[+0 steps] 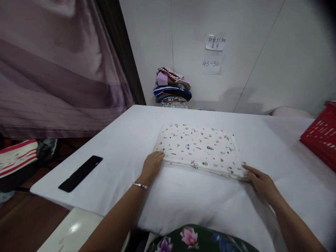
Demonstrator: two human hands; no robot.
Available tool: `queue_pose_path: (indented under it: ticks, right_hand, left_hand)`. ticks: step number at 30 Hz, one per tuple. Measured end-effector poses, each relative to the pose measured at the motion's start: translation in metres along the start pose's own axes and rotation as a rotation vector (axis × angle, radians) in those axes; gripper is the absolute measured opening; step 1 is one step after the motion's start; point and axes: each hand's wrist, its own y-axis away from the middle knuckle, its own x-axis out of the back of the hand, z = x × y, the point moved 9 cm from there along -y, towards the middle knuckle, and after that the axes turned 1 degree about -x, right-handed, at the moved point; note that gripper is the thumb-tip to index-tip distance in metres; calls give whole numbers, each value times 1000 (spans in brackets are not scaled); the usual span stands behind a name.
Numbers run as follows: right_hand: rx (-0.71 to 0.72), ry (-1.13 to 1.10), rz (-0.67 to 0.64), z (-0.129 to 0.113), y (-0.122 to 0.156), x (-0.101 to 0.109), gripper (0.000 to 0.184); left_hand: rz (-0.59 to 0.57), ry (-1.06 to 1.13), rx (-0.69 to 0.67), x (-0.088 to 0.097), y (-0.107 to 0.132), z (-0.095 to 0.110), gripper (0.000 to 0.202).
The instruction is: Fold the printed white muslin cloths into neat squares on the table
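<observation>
A folded white cloth (198, 148) printed with small grey and mustard motifs lies flat on the white-covered table (118, 140), its layers showing along the near edge. At its near left corner is my left hand (152, 166), a bracelet (140, 185) on the wrist; the fingers are closed over the corner and the thumb is hidden. My right hand (261, 182) pinches the near right corner, with the index finger on top and the other fingers lower down by the edge.
A black phone-like slab (81, 173) lies on the table's left. At the right edge stands a red plastic basket (321, 134). Beyond the far edge, folded clothes (173, 89) are stacked against the wall. A pink curtain (60, 77) hangs at left; handwritten paper signs (215, 42) are on the wall.
</observation>
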Motion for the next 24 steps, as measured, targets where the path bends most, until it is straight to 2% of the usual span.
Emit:
queue_pose_path:
  ticks: [5, 10, 13, 15, 17, 19, 21, 24]
  right_hand:
    - [59, 244, -2, -9, 2, -4, 47]
    - [228, 488, 33, -24, 10, -13, 43]
    - [414, 540, 169, -36, 14, -14, 39]
    - [572, 519, 287, -50, 20, -12, 36]
    - [704, 478, 351, -65, 26, -13, 34]
    - [782, 443, 335, -84, 28, -19, 34]
    - [814, 423, 263, -107, 26, -30, 37]
    - [788, 429, 137, -139, 13, -53, 41]
  left_hand:
    - [71, 28, -42, 7, 0, 10, 38]
    - [55, 46, -209, -2, -2, 36, 34]
    - [42, 52, -285, -8, -1, 44, 32]
    - [46, 62, -303, -9, -1, 44, 30]
    - [49, 84, -291, -8, -4, 41, 29]
    - [56, 111, -262, -5, -12, 37, 30]
    - [61, 129, -233, -3, -26, 33, 32]
    - [50, 106, -159, -3, -53, 24, 38]
